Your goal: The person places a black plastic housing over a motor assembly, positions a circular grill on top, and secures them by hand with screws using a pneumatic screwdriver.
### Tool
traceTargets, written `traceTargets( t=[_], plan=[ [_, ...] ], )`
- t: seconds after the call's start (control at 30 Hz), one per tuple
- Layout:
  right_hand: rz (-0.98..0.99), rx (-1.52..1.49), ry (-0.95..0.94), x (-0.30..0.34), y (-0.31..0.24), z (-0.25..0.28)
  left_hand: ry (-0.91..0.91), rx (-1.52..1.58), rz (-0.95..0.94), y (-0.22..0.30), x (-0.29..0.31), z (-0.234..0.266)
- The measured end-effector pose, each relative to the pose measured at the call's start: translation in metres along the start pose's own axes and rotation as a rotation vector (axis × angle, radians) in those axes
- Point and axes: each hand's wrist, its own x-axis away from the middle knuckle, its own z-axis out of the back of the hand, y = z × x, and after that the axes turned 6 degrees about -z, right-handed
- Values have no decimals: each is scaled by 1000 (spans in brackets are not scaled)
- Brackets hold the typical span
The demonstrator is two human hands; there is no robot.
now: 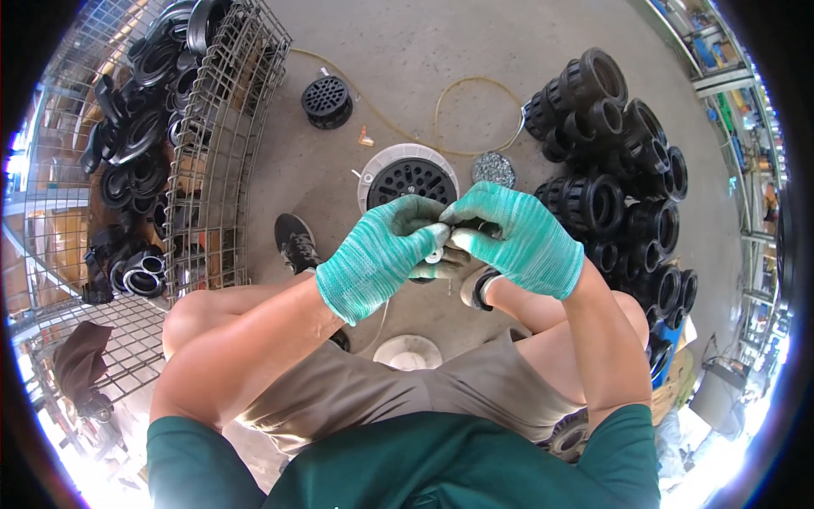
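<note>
A small white plastic part (441,246) is pinched between the fingertips of the green-gloved left hand (377,254) and right hand (517,237) — both clamped on it — above the round black grate in its white ring (409,180) on the concrete floor (424,51).

left hand (377,254) gloved, pinching | right hand (517,237) gloved, pinching, fingertips meeting

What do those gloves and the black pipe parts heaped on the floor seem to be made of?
Gloves on the left hand and right hand: knitted fabric, green-white streaks, matte ribbed weave. Pipe parts: probably moulded plastic, uniform black with a dull sheen and thick rounded rims.
</note>
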Motion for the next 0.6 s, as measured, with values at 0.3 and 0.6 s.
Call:
traceTargets(
  t=[0.3,0.6],
  plan=[
    [-350,-190,100,1,-21,21,-93,134,-70,8,4,-1],
    [-395,-307,67,3,-22,24,-14,99,-69,9,1,-1]
  ],
)
